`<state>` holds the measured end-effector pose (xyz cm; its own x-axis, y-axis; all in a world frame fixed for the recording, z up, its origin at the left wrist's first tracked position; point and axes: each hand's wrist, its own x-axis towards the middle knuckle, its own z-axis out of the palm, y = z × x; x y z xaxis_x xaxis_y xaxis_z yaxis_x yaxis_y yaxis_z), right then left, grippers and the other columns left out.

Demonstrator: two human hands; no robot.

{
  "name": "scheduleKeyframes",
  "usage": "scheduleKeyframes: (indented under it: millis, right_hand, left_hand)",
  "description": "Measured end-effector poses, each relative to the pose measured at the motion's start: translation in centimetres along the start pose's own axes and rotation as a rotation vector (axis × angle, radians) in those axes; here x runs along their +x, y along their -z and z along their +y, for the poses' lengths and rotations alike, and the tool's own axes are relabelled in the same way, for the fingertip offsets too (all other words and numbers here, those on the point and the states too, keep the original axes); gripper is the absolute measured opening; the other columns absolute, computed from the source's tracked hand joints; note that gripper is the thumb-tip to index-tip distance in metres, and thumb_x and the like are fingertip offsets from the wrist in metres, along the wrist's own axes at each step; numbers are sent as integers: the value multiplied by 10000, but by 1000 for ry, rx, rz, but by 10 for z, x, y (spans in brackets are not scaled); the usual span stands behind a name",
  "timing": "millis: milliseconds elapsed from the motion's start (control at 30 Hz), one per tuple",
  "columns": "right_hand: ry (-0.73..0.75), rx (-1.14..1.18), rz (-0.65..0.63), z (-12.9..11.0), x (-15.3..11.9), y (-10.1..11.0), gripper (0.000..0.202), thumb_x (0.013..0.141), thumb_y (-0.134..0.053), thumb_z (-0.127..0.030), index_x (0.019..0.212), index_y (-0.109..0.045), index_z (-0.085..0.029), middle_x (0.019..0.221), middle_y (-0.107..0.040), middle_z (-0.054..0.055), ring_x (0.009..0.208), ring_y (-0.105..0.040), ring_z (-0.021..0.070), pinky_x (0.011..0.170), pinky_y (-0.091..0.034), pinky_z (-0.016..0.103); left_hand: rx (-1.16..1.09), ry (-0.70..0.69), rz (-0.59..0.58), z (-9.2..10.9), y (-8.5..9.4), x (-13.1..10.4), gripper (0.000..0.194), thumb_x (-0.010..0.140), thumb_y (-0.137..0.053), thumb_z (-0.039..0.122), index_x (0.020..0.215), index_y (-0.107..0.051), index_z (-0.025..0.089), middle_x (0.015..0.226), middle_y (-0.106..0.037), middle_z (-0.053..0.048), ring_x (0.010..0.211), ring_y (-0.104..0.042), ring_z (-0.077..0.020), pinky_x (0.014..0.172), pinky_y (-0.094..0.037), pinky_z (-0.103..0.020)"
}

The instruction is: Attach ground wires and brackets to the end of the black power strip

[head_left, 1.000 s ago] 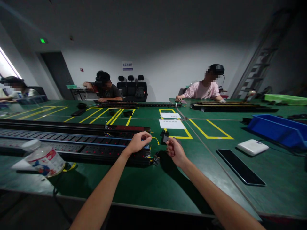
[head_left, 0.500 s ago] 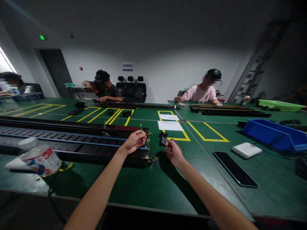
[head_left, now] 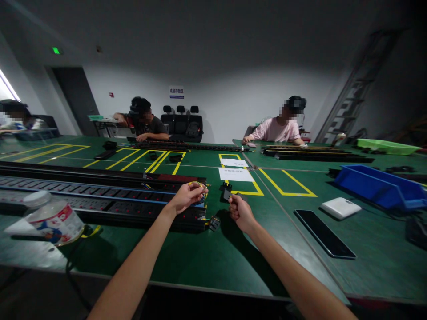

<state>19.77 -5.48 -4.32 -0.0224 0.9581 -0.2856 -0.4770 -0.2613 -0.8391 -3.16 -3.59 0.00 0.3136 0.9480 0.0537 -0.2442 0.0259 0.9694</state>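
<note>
My left hand [head_left: 187,198] is closed in a pinch, its fingers on a thin yellow-green wire [head_left: 196,183] that loops over them. It is over the right end of long black strips [head_left: 143,209] with rows of red-marked openings, like power strips. My right hand [head_left: 242,213] is pinched too, off to the right. A small dark part [head_left: 227,194] shows right at its fingertips; whether they grip it or something smaller I cannot tell. Between the hands, a small black block [head_left: 214,223] lies by the strips' wired end.
A clear plastic jar [head_left: 55,222] stands at the left. On the right are a phone [head_left: 324,233], a white box [head_left: 340,208] and a blue bin [head_left: 380,186]. Paper labels [head_left: 236,174] lie ahead. Co-workers sit across the green table [head_left: 196,262].
The wire's free end stuck up above my left hand before; now it bends over the fingers. My left hand has shifted slightly right. My right hand is almost still.
</note>
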Motion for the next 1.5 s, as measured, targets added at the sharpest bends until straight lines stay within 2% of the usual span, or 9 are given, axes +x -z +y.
scheduleKeyframes:
  millis: [267, 600, 700, 833, 900, 1033, 1133, 1267, 1500]
  right_hand:
    - [2, 26, 1, -1, -4, -3, 243, 873, -569, -336, 697, -473, -198, 445, -266, -117, 327, -178, 34, 303, -137, 138]
    - [41, -103, 0, 3, -1, -1, 251, 848, -535, -384, 688, -502, -193, 469, -270, -111, 352, -184, 47, 347, -122, 176]
    - [200, -361, 4, 6, 3, 3, 317, 837, -519, -471, 695, -547, -190, 488, -313, -89, 388, -236, 72, 384, -156, 207]
    - [597, -965, -94, 1, 6, -1, 427, 864, -504, -523, 624, -578, -177, 564, -480, -15, 546, -440, 120, 506, -279, 234]
    - [654, -1208, -155, -6, 6, -11, 457, 898, -482, -524, 620, -581, -176, 605, -545, 7, 593, -489, 134, 544, -290, 243]
    - [623, -1549, -201, -21, 13, -38, 461, 915, -492, -539, 649, -614, -183, 621, -598, 31, 584, -521, 150, 539, -276, 254]
    - [506, -1717, -286, -23, 23, -52, 442, 886, -549, -561, 687, -650, -179, 671, -646, 66, 602, -569, 176, 535, -302, 255]
    - [356, -1656, -347, -12, 36, -49, 326, 900, -565, -425, 742, -689, -169, 752, -693, 82, 647, -610, 181, 553, -357, 242]
    - [247, -1548, -337, -2, 46, -45, 227, 853, -591, -313, 723, -693, -158, 670, -651, 41, 603, -567, 162, 553, -359, 238]
  left_hand:
    - [110, -122, 99, -4, -1, 4, 402, 711, -831, 403, 963, -673, 132, 1012, -735, -105, 794, -661, -126, 755, -542, -276]
    - [234, -153, 95, -2, -5, 0, 377, 720, -808, 393, 974, -690, 141, 955, -727, -90, 798, -657, -146, 692, -517, -256]
    - [245, -147, 138, -3, -4, 3, 367, 704, -808, 402, 930, -686, 140, 889, -707, -62, 751, -635, -131, 650, -497, -237]
    - [229, -125, 168, -5, -2, 8, 387, 655, -832, 405, 891, -680, 138, 879, -697, -51, 731, -621, -125, 626, -483, -227]
    - [211, -112, 179, -6, -1, 9, 392, 636, -844, 391, 882, -679, 134, 876, -696, -50, 713, -613, -115, 622, -480, -223]
    - [175, -82, 209, -6, 0, 10, 402, 629, -851, 377, 897, -682, 128, 837, -690, -47, 693, -611, -110, 607, -467, -215]
    - [177, -89, 200, -6, 1, 10, 411, 632, -850, 385, 905, -690, 124, 845, -689, -55, 746, -630, -131, 610, -464, -214]
    - [199, -105, 167, -7, 1, 11, 416, 645, -838, 396, 920, -693, 120, 866, -689, -65, 779, -637, -146, 615, -465, -218]
    - [240, -121, 162, -10, 2, 11, 385, 667, -819, 393, 907, -686, 124, 866, -694, -64, 736, -621, -134, 626, -476, -234]
